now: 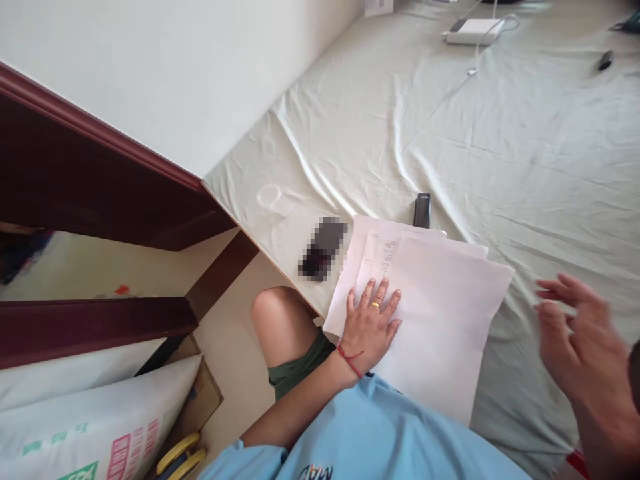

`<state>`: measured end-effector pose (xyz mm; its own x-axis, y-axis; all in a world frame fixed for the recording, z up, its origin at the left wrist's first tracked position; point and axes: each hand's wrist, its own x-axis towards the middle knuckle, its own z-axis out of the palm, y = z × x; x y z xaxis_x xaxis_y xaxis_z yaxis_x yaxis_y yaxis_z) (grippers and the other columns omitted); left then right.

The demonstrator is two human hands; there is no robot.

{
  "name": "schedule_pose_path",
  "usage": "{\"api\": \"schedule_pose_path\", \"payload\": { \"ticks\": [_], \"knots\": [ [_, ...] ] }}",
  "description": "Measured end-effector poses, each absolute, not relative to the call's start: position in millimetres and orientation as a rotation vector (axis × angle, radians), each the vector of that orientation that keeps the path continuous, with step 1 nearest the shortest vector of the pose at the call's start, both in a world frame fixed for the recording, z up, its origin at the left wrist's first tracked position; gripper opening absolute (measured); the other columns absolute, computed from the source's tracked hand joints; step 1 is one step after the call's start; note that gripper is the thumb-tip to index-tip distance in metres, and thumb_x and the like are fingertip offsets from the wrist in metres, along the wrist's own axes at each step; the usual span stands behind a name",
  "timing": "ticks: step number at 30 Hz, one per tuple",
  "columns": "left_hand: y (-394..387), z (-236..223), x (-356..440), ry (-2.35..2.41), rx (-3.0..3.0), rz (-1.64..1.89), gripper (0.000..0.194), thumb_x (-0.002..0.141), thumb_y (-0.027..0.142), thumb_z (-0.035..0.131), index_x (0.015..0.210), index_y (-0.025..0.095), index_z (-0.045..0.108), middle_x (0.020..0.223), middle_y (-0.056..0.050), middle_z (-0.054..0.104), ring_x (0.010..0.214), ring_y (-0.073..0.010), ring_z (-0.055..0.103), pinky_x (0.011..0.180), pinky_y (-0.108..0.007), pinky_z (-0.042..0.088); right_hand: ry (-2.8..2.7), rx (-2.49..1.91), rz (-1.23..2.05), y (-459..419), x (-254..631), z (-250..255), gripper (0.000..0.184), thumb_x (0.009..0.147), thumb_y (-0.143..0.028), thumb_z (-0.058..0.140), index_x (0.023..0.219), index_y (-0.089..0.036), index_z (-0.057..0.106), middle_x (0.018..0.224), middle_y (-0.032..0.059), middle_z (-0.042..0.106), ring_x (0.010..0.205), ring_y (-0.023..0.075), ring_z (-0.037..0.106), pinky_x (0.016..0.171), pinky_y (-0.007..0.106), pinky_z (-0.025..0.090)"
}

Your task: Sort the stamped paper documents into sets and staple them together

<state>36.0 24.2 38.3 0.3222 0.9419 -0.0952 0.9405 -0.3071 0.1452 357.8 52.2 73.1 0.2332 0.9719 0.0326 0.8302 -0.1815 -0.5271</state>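
My left hand point(371, 321) lies flat, fingers spread, on a loose stack of white paper sheets point(440, 313) at the near edge of a bed covered with a pale green sheet point(450, 147). It wears a gold ring and a red string at the wrist. My right hand point(575, 333) hovers open above the bed to the right of the papers, holding nothing and slightly blurred. One sheet under the top page shows printed text point(385, 257).
A dark slim device point(422, 210) lies just beyond the papers, a blurred dark object point(323, 248) to their left, and a clear tape roll point(270, 197) further left. A white box with cable point(474, 30) and a black marker point(605, 60) sit far back. Dark wooden frame point(100, 173) stands left.
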Motion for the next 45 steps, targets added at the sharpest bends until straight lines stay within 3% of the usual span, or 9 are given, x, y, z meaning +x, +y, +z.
{"api": "schedule_pose_path", "payload": {
  "ticks": [3, 9, 12, 15, 17, 20, 26, 36, 45],
  "knots": [
    [22.2, 37.8, 33.2, 1.716, 2.378, 0.036, 0.056, 0.108, 0.039, 0.056, 0.162, 0.029, 0.048, 0.174, -0.012, 0.039, 0.159, -0.0397, 0.037, 0.121, -0.074, 0.038, -1.527, -2.316, 0.66, 60.9, 354.2, 58.5, 0.08, 0.098, -0.072, 0.034, 0.157, -0.021, 0.05, 0.13, 0.0142, 0.074, 0.116, 0.0406, 0.072, 0.094, 0.057, 0.055],
    [22.5, 33.5, 10.5, 1.596, 2.383, 0.226, 0.055, 0.111, 0.039, 0.052, 0.165, 0.03, 0.043, 0.172, -0.018, 0.039, 0.158, -0.0376, 0.041, 0.121, -0.071, 0.042, -1.433, -2.14, 0.914, 87.7, 313.7, 55.5, 0.099, 0.077, -0.068, 0.066, 0.156, -0.012, 0.048, 0.113, 0.0157, 0.078, 0.097, 0.0328, 0.074, 0.092, 0.047, 0.055],
    [26.2, 28.3, -12.6, 1.538, 2.376, 0.424, 0.054, 0.112, 0.037, 0.049, 0.164, 0.023, 0.044, 0.17, -0.021, 0.042, 0.158, -0.0343, 0.042, 0.123, -0.059, 0.047, -1.41, -1.996, 0.924, 99.9, 303.0, 49.2, 0.084, 0.076, -0.059, 0.07, 0.147, -0.017, 0.056, 0.096, 0.0089, 0.077, 0.082, 0.0277, 0.07, 0.084, 0.044, 0.054],
    [32.8, 25.2, -33.2, 1.461, 2.378, 0.49, 0.048, 0.111, 0.031, 0.05, 0.157, 0.018, 0.051, 0.16, -0.019, 0.054, 0.151, -0.0303, 0.051, 0.123, -0.051, 0.05, -1.354, -1.948, 0.853, 108.0, 312.5, 41.8, 0.058, 0.082, -0.058, 0.068, 0.127, -0.021, 0.065, 0.092, 0.0063, 0.075, 0.077, 0.0239, 0.065, 0.076, 0.038, 0.05],
    [37.4, 25.1, -41.7, 1.418, 2.428, 0.481, 0.041, 0.111, 0.028, 0.05, 0.149, 0.017, 0.058, 0.155, -0.017, 0.06, 0.146, -0.0287, 0.056, 0.12, -0.048, 0.054, -1.364, -1.953, 0.789, 111.4, 325.0, 38.3, 0.039, 0.087, -0.055, 0.064, 0.107, -0.022, 0.069, 0.088, 0.0056, 0.072, 0.076, 0.022, 0.062, 0.072, 0.036, 0.046],
    [42.9, 26.7, -47.8, 1.407, 2.515, 0.445, 0.035, 0.111, 0.028, 0.05, 0.141, 0.017, 0.065, 0.151, -0.016, 0.064, 0.142, -0.0282, 0.061, 0.115, -0.048, 0.057, -1.363, -1.947, 0.71, 113.4, 342.5, 35.3, 0.028, 0.091, -0.05, 0.063, 0.09, -0.022, 0.067, 0.078, 0.0031, 0.064, 0.072, 0.0188, 0.054, 0.069, 0.034, 0.04],
    [48.1, 29.0, -58.3, 1.553, 2.548, 0.327, 0.033, 0.11, 0.025, 0.051, 0.138, 0.022, 0.068, 0.152, -0.012, 0.065, 0.146, -0.0327, 0.056, 0.118, -0.057, 0.049, -1.272, -1.964, 0.663, 109.9, 355.7, 29.3, 0.023, 0.089, -0.045, 0.065, 0.095, -0.023, 0.071, 0.078, 0.0032, 0.062, 0.071, 0.019, 0.052, 0.067, 0.034, 0.039],
    [43.1, 22.9, -60.5, 1.62, 2.506, 0.482, 0.031, 0.11, 0.024, 0.051, 0.137, 0.02, 0.067, 0.15, -0.013, 0.065, 0.149, -0.0324, 0.052, 0.121, -0.056, 0.046, -1.235, -1.894, 0.699, 114.8, 348.5, 24.2, 0.023, 0.087, -0.043, 0.068, 0.09, -0.02, 0.071, 0.076, 0.0025, 0.062, 0.069, 0.0162, 0.051, 0.064, 0.032, 0.038],
    [51.1, 18.0, -51.7, 1.538, 2.502, 0.575, 0.047, 0.115, 0.034, 0.041, 0.159, 0.025, 0.051, 0.162, -0.015, 0.054, 0.154, -0.031, 0.047, 0.123, -0.055, 0.042, -1.294, -1.731, 1.034, 111.8, 319.8, 22.6, 0.034, 0.086, -0.054, 0.068, 0.095, -0.021, 0.074, 0.077, 0.0018, 0.07, 0.066, 0.0171, 0.059, 0.059, 0.029, 0.044]
  ]
}}
